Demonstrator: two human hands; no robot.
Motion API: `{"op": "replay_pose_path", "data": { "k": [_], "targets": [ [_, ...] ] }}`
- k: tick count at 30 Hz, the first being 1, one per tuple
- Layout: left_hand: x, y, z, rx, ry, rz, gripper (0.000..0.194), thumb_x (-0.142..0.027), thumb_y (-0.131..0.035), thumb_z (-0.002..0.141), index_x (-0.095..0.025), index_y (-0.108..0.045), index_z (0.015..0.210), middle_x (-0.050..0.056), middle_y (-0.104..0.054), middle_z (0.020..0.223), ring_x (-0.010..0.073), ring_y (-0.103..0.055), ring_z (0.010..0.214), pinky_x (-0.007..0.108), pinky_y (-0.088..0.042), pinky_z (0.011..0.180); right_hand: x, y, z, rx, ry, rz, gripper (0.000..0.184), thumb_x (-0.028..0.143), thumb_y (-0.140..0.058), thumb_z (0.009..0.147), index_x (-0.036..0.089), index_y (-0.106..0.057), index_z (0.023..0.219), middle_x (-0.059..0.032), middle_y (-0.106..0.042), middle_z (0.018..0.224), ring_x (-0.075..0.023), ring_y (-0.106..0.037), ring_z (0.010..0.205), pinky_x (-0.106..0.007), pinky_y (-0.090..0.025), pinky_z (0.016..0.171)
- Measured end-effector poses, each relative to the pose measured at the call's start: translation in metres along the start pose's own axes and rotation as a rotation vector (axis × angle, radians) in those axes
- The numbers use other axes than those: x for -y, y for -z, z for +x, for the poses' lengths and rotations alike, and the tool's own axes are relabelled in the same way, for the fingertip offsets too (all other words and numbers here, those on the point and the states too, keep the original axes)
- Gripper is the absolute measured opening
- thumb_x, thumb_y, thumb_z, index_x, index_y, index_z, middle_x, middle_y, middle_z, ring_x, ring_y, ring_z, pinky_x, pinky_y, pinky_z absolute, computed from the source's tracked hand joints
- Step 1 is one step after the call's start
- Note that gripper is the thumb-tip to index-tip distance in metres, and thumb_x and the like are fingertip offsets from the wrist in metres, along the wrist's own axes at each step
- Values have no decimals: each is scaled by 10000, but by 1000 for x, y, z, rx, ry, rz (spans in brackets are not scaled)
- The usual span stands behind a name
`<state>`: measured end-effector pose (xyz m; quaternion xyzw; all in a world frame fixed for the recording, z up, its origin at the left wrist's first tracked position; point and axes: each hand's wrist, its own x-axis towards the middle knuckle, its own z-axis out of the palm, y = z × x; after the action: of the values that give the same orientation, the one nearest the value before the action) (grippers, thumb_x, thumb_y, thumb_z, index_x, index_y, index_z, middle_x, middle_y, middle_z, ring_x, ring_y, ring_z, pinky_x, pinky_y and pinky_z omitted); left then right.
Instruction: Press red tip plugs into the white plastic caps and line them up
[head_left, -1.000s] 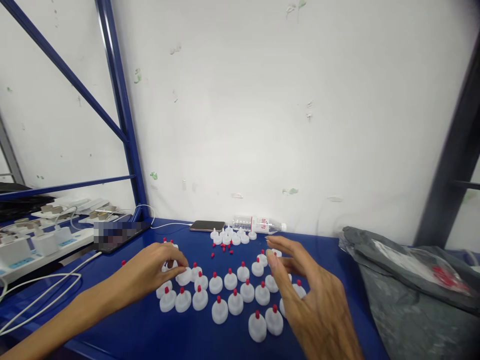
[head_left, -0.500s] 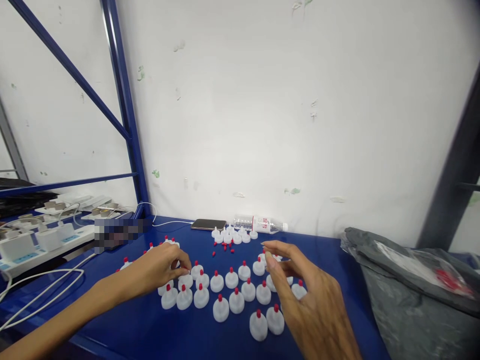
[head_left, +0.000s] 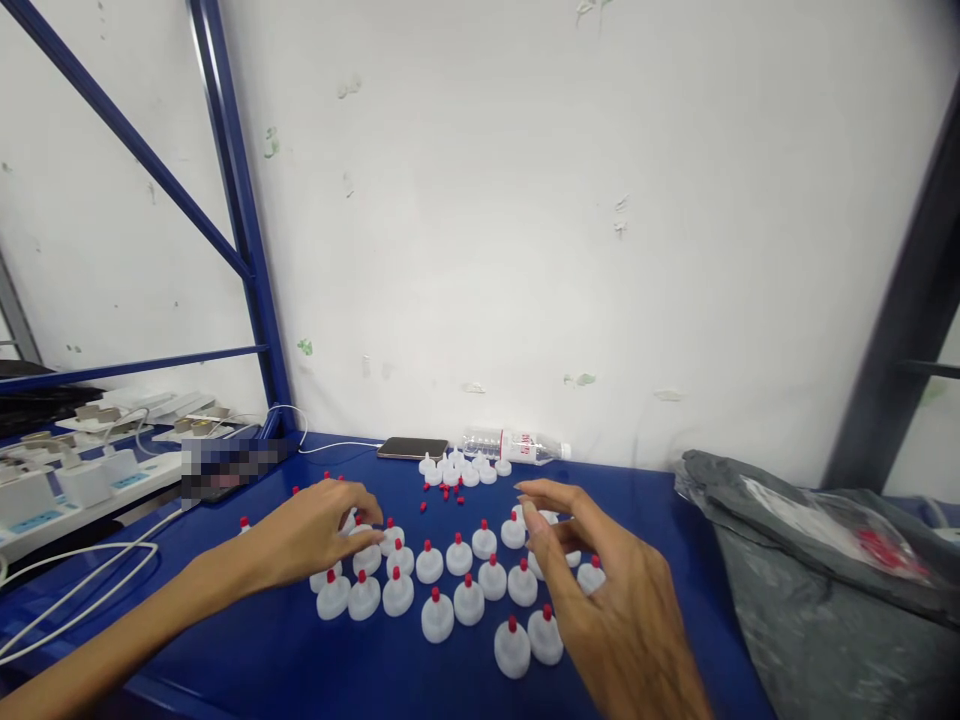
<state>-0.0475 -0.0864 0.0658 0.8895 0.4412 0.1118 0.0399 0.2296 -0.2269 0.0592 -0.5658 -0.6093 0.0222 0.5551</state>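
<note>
Several white bottle caps with red tips (head_left: 459,575) stand in rows on the blue table (head_left: 285,650). My left hand (head_left: 319,530) rests at the left end of the rows, fingers curled down and pinching a white cap (head_left: 367,558). My right hand (head_left: 600,600) hovers over the right end of the rows, fingers apart and bent, holding nothing; it hides some caps. Behind the rows lie loose red tips (head_left: 450,490) and a small group of white caps without tips (head_left: 461,470).
A phone (head_left: 412,448) and a lying water bottle (head_left: 517,446) sit against the white wall. A grey plastic bag (head_left: 810,590) fills the right side. Power strips with chargers (head_left: 52,490) and white cables (head_left: 75,590) lie left, beside a blue frame post (head_left: 240,220).
My left hand has shifted slightly right along the caps. My right hand has drawn a little nearer and to the left above the right-hand caps. The view wobbled slightly.
</note>
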Motion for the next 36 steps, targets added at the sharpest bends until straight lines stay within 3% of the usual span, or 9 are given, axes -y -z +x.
{"op": "replay_pose_path", "data": {
  "k": [4, 7, 12, 17, 20, 23, 28, 32, 36],
  "targets": [
    [-1, 1, 22, -128, -106, 69, 260, -429, -491, 929, -265, -693, 920, 14, -700, 887, 197, -614, 766, 294, -433, 687, -3, 0, 1, -12, 41, -16, 231, 409, -504, 910, 305, -672, 1028, 48, -740, 891, -144, -679, 673, -229, -536, 612],
    [3, -8, 54, -110, -148, 87, 167, -318, -532, 894, -278, -688, 936, 11, -693, 929, 207, -629, 809, 301, -440, 711, -4, -1, 1, -23, 57, -39, 237, 412, -496, 914, 302, -676, 1023, 44, -740, 853, -146, -675, 652, -233, -541, 596],
    [15, -26, 115, -115, -160, 83, 290, -299, -552, 898, -207, -618, 1165, 91, -636, 1093, 218, -631, 850, 355, -476, 782, -5, -2, 2, -28, 59, -57, 218, 403, -503, 919, 317, -672, 1027, 53, -729, 803, -133, -670, 630, -218, -533, 561],
    [25, -37, 143, -43, -182, 20, 224, -374, -673, 865, -156, -653, 917, 46, -653, 960, 198, -617, 851, 389, -508, 792, -5, -1, 2, -38, 59, -25, 214, 368, -487, 926, 309, -678, 1003, 50, -724, 794, -128, -658, 612, -204, -465, 454],
    [22, -32, 141, -39, -172, -66, 235, -385, -663, 869, -154, -656, 824, 29, -671, 845, 185, -627, 786, 361, -506, 749, -5, 0, 2, -48, 75, -12, 220, 344, -477, 926, 303, -688, 974, 50, -725, 789, -131, -658, 615, -214, -490, 505],
    [6, -14, 127, -69, -158, -193, 230, -381, -626, 869, -168, -679, 798, 16, -680, 708, 184, -635, 681, 299, -477, 650, -6, -2, 3, -42, 65, 0, 217, 345, -479, 926, 303, -687, 967, 50, -724, 791, -129, -661, 617, -213, -498, 513],
    [-56, 21, 82, -37, -200, -446, 248, -406, -604, 879, -177, -683, 927, 38, -729, 788, 185, -675, 709, 224, -446, 507, -11, -12, 2, -2, 27, -66, 325, 427, -572, 883, 317, -626, 1184, 20, -741, 917, -164, -708, 733, -235, -553, 548],
    [-107, 32, 49, 46, -284, -705, 219, -407, -688, 837, -194, -717, 878, 23, -726, 762, 152, -654, 661, 197, -445, 494, -12, -16, 0, -19, 74, -77, 368, 444, -598, 874, 312, -625, 1217, 7, -747, 961, -173, -719, 765, -245, -585, 605],
    [-115, 31, 47, 42, -320, -768, 212, -415, -665, 866, -213, -711, 913, 2, -725, 783, 141, -664, 693, 196, -468, 553, -11, -12, 1, -44, 131, -99, 249, 429, -573, 900, 310, -690, 1084, 34, -750, 864, -150, -708, 699, -222, -582, 618]
  ]
}}
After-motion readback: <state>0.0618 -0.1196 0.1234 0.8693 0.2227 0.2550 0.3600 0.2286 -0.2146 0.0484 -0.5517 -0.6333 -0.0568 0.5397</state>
